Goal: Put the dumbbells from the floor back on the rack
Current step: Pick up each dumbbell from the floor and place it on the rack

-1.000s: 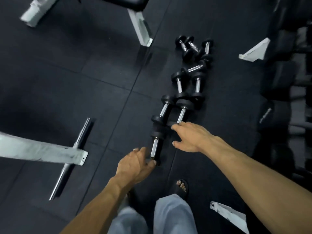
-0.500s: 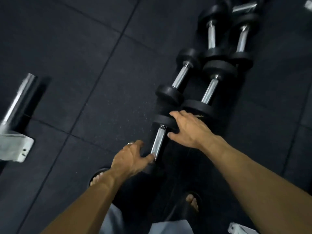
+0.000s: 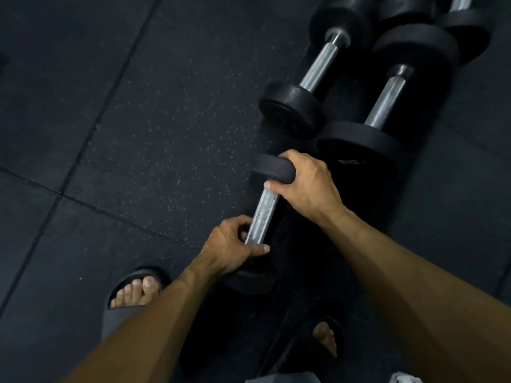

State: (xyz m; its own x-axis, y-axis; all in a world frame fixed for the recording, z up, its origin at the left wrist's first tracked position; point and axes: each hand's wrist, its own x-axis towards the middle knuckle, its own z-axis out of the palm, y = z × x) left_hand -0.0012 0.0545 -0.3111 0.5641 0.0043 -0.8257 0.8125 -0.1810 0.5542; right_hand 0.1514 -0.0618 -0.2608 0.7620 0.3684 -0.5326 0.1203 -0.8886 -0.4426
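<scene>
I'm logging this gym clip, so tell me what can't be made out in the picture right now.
All in the head view:
- Rack: out of frame.
- Near weight of the gripped dumbbell: partly hidden by the left hand.
- Marking on the big weight: too dim and small to read.
- Farther dumbbells: cut off by the top edge.
- Right hand: its fingertips are hidden behind the far weight.

Gym: dumbbells (image 3: 318,78), rubber floor (image 3: 138,134)
</scene>
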